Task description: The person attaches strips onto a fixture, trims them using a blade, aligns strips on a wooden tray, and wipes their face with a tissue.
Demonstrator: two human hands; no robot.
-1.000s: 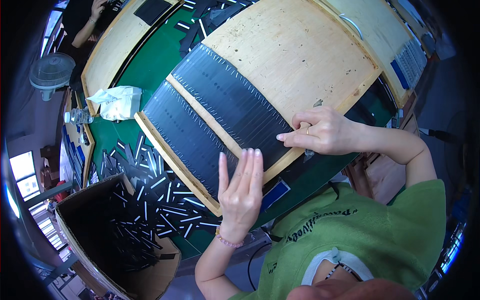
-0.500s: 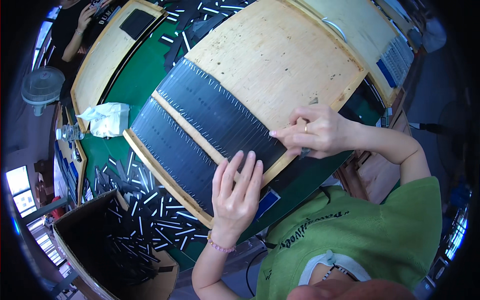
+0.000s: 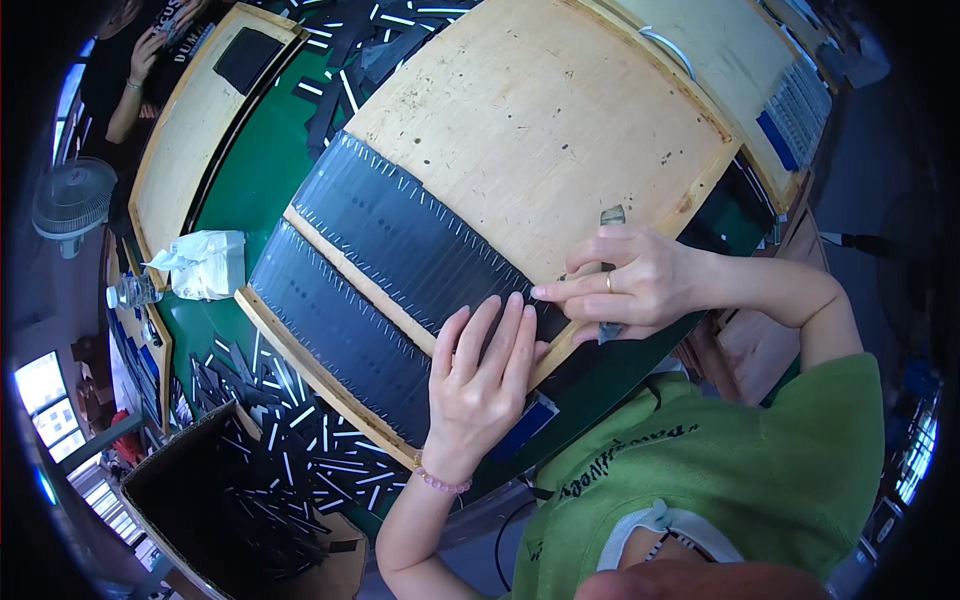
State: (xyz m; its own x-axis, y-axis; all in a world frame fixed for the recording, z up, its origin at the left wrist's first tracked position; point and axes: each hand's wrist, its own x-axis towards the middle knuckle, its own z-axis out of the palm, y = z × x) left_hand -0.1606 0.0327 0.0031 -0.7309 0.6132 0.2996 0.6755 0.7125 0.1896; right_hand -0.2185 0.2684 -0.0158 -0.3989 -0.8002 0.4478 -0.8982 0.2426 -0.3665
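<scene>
A pale wooden board (image 3: pixel 560 130) carries two rows of thin black strips (image 3: pixel 400 235), with short white marks along their ends. A narrow wooden bar (image 3: pixel 360 278) runs between the rows. My left hand (image 3: pixel 480 375) lies with fingers stretched on the strips near the board's close end, fingertips just left of my right index finger. My right hand (image 3: pixel 635 285) is curled round a slim grey-green tool (image 3: pixel 611 216), whose ends stick out on both sides of the hand. Its extended index fingertip touches the strips' edge. The tool's exact kind is hidden by the fingers.
An open cardboard box (image 3: pixel 190 480) with black pieces stands at lower left, beside loose black-and-white strips (image 3: pixel 300 430) on the green table (image 3: pixel 235 200). A white plastic bag (image 3: pixel 210 265), a clear bottle (image 3: pixel 135 290) and a fan (image 3: pixel 75 200) are left. A person (image 3: pixel 140 70) sits beyond.
The right hand has turned so that more of the grey-green tool shows. My left fingertips have shifted slightly toward the right index finger. The whole view has shifted a little.
</scene>
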